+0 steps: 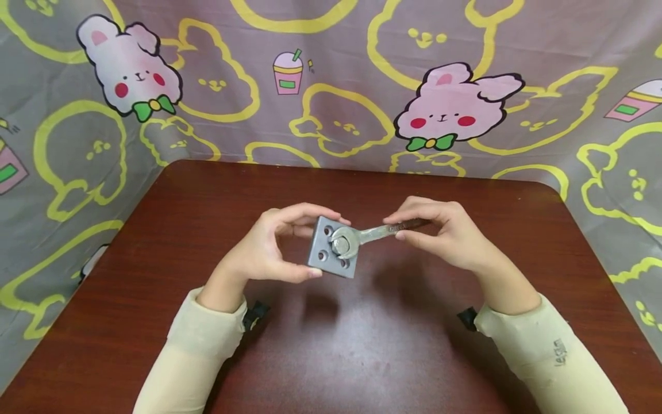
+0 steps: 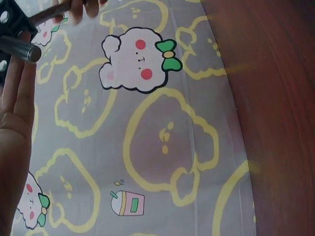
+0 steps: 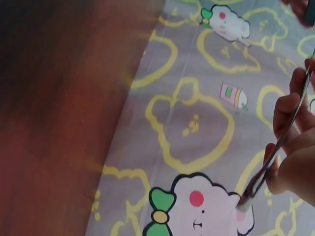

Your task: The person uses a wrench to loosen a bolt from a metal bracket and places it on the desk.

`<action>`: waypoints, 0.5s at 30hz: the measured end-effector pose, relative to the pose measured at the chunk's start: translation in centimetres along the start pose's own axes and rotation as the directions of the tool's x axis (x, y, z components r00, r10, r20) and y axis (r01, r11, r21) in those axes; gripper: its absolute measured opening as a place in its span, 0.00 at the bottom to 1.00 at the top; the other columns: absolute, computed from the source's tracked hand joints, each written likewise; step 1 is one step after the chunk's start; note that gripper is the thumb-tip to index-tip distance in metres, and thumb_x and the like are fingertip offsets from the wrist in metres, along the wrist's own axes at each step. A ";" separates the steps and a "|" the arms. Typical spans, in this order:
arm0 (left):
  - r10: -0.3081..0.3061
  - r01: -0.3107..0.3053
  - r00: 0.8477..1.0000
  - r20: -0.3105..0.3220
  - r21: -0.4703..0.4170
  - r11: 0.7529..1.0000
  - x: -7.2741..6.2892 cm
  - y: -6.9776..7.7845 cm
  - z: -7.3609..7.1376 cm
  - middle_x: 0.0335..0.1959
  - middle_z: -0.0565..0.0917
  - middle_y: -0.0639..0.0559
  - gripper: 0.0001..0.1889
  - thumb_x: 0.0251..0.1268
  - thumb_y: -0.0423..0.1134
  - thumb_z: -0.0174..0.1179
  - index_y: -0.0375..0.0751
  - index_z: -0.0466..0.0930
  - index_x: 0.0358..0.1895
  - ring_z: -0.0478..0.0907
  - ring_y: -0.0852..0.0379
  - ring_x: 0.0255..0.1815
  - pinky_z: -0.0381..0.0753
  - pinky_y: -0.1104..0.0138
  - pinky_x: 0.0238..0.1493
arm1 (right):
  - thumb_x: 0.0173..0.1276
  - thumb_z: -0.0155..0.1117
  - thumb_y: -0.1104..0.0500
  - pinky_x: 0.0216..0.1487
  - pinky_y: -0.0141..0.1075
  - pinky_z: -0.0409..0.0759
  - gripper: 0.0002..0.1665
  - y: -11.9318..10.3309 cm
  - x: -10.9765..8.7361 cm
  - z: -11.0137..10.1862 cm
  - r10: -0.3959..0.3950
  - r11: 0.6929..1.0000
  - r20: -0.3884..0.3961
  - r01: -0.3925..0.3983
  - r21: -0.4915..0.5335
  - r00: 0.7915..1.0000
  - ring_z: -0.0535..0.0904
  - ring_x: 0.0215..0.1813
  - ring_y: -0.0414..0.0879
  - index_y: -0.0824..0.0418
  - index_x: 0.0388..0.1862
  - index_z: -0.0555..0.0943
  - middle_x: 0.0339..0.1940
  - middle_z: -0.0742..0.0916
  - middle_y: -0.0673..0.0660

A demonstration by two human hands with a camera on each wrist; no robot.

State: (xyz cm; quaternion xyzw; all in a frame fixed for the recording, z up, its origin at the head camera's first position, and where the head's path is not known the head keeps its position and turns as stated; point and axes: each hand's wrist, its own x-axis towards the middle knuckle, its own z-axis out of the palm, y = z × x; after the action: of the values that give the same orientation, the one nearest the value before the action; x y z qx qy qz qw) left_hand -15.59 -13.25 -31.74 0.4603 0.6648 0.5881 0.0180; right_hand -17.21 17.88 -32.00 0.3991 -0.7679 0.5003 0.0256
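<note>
Between its thumb and fingers, my left hand [image 1: 261, 248] holds a small grey square plate [image 1: 333, 268] by its edges, raised above the table. Holes show near the plate's corners, and a hex bolt [image 1: 341, 246] sits at its middle. The bolt's threaded shank [image 2: 22, 50] juts out behind the plate in the left wrist view. My right hand [image 1: 457, 237] pinches the handle of a metal wrench [image 1: 376, 232], whose open end fits around the bolt head. In the right wrist view the wrench's far end [image 3: 252, 189] sticks out past the palm.
Below the hands lies a dark reddish-brown table [image 1: 331, 368] with rounded back corners. A patterned cloth [image 1: 351, 52] with cartoon animals and cups hangs behind it and at both sides. Dark straps [image 1: 256, 315] show at the sleeve cuffs.
</note>
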 end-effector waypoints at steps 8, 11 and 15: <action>-0.112 0.113 0.980 0.162 0.003 0.994 0.3 -0.1 0.7 0.55 0.83 0.39 0.36 0.41 0.26 0.73 0.30 0.74 0.61 0.84 0.55 0.53 0.85 0.58 0.56 | 0.52 0.73 0.74 0.47 0.32 0.70 0.23 0.8 2.3 -2.4 -0.159 0.979 0.187 0.179 -0.098 0.969 0.80 0.42 0.38 0.54 0.46 0.89 0.38 0.88 0.46; -0.155 0.163 0.964 0.214 -0.020 0.986 0.4 -0.4 0.8 0.55 0.83 0.39 0.35 0.43 0.27 0.73 0.31 0.74 0.62 0.84 0.54 0.53 0.84 0.58 0.57 | 0.53 0.74 0.71 0.50 0.36 0.62 0.23 0.6 3.0 -2.9 -0.144 0.971 0.242 0.185 -0.154 0.959 0.79 0.43 0.35 0.49 0.45 0.89 0.38 0.87 0.41; -0.182 0.201 0.947 0.263 -0.045 0.979 0.4 -0.6 0.8 0.54 0.83 0.38 0.34 0.44 0.27 0.72 0.29 0.74 0.62 0.84 0.53 0.52 0.83 0.58 0.58 | 0.55 0.74 0.69 0.52 0.39 0.59 0.22 0.3 3.5 -3.3 -0.138 0.962 0.294 0.199 -0.186 0.946 0.79 0.44 0.34 0.48 0.45 0.89 0.39 0.86 0.40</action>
State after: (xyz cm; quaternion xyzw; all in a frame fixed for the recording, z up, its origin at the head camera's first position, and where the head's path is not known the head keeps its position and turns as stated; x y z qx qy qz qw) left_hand -15.77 -12.33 -32.28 0.4650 0.6769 0.5422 0.1776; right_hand -20.97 18.43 -29.02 0.5249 -0.7758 0.3500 0.0029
